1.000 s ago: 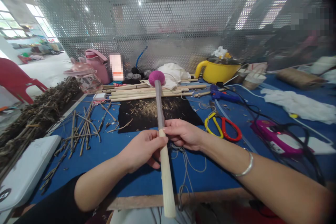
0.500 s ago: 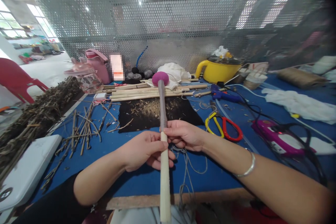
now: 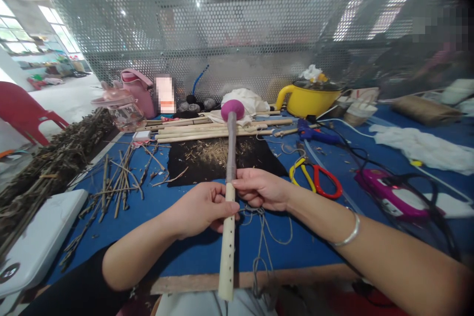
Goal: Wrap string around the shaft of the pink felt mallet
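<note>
A pale wooden rod (image 3: 226, 256) with a row of small dark holes lies lengthwise before me, its near end over the table edge. Tight grey cord wrapping (image 3: 231, 148) covers its upper part, up to a purple ball (image 3: 232, 110) at the far end. My left hand (image 3: 200, 210) is closed round the rod just below the wrapping, thumb on top. At the wrapping's lower end, my right hand (image 3: 262, 187) pinches with its thumb against the rod's right side; the cord between its fingers is mostly hidden. Loose grey cord (image 3: 263, 237) hangs below this hand.
Red and yellow-handled scissors (image 3: 314, 180) lie right of my hand, with a blue glue gun (image 3: 320, 133) behind. Several pale rods (image 3: 207, 134) lie beyond a black cloth (image 3: 259, 158) with shavings. Dry twigs (image 3: 118, 182) and a white box (image 3: 44, 237) are on the left.
The rod has turned about its length, so its row of holes now shows. Its near end has swung left, and the purple ball has shifted slightly right. Both hands stay nearly in place.
</note>
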`<state>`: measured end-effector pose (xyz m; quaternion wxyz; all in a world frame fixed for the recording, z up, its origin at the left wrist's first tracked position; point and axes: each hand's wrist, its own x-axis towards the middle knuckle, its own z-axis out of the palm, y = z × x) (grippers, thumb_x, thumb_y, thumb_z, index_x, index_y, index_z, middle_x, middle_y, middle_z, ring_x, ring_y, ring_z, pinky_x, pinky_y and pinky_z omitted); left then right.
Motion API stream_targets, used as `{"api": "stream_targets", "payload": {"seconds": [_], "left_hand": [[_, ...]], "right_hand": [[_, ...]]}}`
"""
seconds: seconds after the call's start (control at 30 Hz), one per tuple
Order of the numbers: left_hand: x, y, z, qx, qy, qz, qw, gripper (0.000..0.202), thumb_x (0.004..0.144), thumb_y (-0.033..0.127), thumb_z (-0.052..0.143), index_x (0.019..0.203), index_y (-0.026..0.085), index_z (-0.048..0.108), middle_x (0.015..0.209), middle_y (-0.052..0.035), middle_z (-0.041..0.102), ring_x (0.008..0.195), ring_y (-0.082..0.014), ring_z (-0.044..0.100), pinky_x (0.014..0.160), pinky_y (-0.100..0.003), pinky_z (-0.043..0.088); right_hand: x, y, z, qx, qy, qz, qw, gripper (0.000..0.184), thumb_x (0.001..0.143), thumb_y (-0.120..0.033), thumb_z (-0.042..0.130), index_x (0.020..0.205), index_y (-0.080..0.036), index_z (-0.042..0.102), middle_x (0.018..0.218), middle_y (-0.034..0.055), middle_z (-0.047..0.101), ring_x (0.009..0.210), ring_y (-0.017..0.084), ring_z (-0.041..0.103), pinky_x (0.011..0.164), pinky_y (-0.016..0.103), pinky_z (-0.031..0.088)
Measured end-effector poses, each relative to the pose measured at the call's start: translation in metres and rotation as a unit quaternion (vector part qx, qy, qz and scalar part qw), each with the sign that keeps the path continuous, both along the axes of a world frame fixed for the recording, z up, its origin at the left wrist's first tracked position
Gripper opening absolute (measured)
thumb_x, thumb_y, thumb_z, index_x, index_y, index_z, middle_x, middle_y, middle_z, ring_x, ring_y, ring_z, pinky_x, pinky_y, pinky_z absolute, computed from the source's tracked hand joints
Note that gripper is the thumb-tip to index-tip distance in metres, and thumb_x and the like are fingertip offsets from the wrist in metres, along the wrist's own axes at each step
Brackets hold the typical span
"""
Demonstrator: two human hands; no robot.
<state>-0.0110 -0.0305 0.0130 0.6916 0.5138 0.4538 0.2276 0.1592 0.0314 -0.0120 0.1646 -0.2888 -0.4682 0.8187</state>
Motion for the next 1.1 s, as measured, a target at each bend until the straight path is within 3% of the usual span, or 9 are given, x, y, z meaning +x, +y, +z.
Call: {"api": "stream_targets", "payload": {"seconds": [0.17,0.33,0.5,0.63,0.77,0.97,1.1], "left_hand": [[-0.003,0.003,0.003,-0.036,0.006,-0.041,0.998,0.026,0.071,0.035,0.061,0.086,0.015,0.052,0.081,-0.0049,0.065,0.065,-0.0117,0.062,0.053,-0.020,0.046],[0.000,0.002,-0.009,0.095,0.136,0.054,0.985,0.033,0.066,0.043,0.064,0.076,0.016,0.050,0.052,0.0014,0.057,0.043,-0.0102,0.052,0.040,-0.019,0.040],[0.001,0.001,-0.009,0.093,0.088,0.065,0.990,0.029,0.066,0.038,0.065,0.068,0.016,0.047,0.050,0.0039,0.053,0.043,-0.0080,0.051,0.044,-0.019,0.041],[0.002,0.000,0.000,0.022,0.022,0.027,0.999,0.022,0.070,0.033,0.060,0.069,0.015,0.048,0.057,0.0016,0.057,0.050,-0.0078,0.055,0.052,-0.020,0.046],[0.003,0.000,0.004,-0.038,0.013,0.011,0.999,0.016,0.072,0.030,0.053,0.072,0.015,0.049,0.068,-0.0031,0.063,0.057,-0.0116,0.061,0.050,-0.020,0.046],[0.004,0.001,-0.007,0.054,0.110,0.052,0.991,0.035,0.066,0.047,0.062,0.068,0.017,0.044,0.052,0.0031,0.053,0.043,-0.0090,0.051,0.041,-0.019,0.041],[0.003,0.002,-0.008,0.052,0.059,0.045,0.996,0.034,0.067,0.044,0.063,0.065,0.015,0.046,0.051,0.0038,0.051,0.043,-0.0065,0.049,0.045,-0.019,0.042]], "right_hand": [[-0.002,-0.002,-0.001,0.026,-0.017,-0.010,0.999,0.025,0.072,-0.031,0.064,0.081,-0.015,0.047,0.050,-0.0101,0.029,0.039,0.002,0.010,0.033,0.015,0.006],[-0.008,-0.007,0.000,0.058,-0.033,-0.046,0.997,0.029,0.071,-0.037,0.064,0.080,-0.016,0.046,0.049,-0.0100,0.030,0.038,0.002,0.012,0.032,0.015,0.008],[-0.007,-0.006,0.001,0.052,-0.016,-0.048,0.997,0.029,0.071,-0.035,0.065,0.081,-0.015,0.047,0.051,-0.0092,0.032,0.040,0.002,0.013,0.033,0.014,0.008],[-0.003,-0.003,0.000,0.026,0.013,-0.016,0.999,0.026,0.073,-0.031,0.064,0.084,-0.015,0.048,0.050,-0.0101,0.028,0.040,0.002,0.011,0.034,0.014,0.007],[-0.003,-0.003,0.000,0.033,0.008,-0.011,0.999,0.025,0.072,-0.031,0.064,0.081,-0.015,0.048,0.053,-0.0079,0.037,0.039,0.001,0.013,0.033,0.014,0.007],[-0.006,-0.005,-0.002,0.045,-0.004,-0.031,0.998,0.027,0.072,-0.034,0.065,0.083,-0.015,0.050,0.048,-0.0107,0.026,0.039,0.002,0.011,0.033,0.014,0.008],[-0.005,-0.004,-0.001,0.030,-0.008,-0.036,0.999,0.027,0.071,-0.033,0.065,0.083,-0.015,0.049,0.049,-0.0106,0.026,0.039,0.002,0.012,0.033,0.014,0.007]]}}
